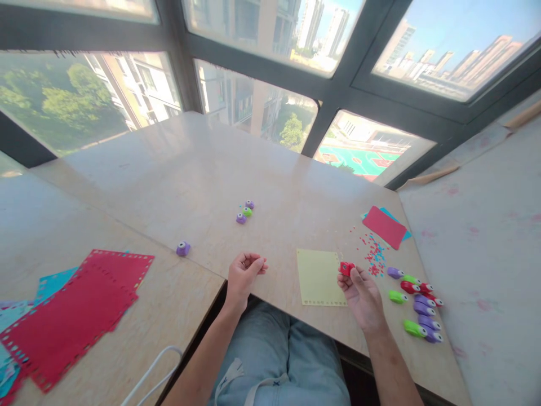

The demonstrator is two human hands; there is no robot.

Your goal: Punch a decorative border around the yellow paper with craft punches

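In my right hand [363, 296], a small red craft punch [347, 268] sits between the thumb and fingers, at the right edge of a pale yellow sheet of paper [321, 276]. Small holes run along the sheet's bottom edge. To the left of that sheet, my left hand [243, 276] hovers by the table's front edge. Its fingers are curled in with the thumb against them, and nothing shows in them. It does not touch the paper.
Several punches [425, 305] in purple, green and red stand at the right. Red and blue paper bits [375, 256] lie beside red cards [384, 226]. Three more punches [247, 212] and a lone purple punch [183, 248] stand farther left. Punched red sheets [76, 310] and a white cable [154, 366] lie left.
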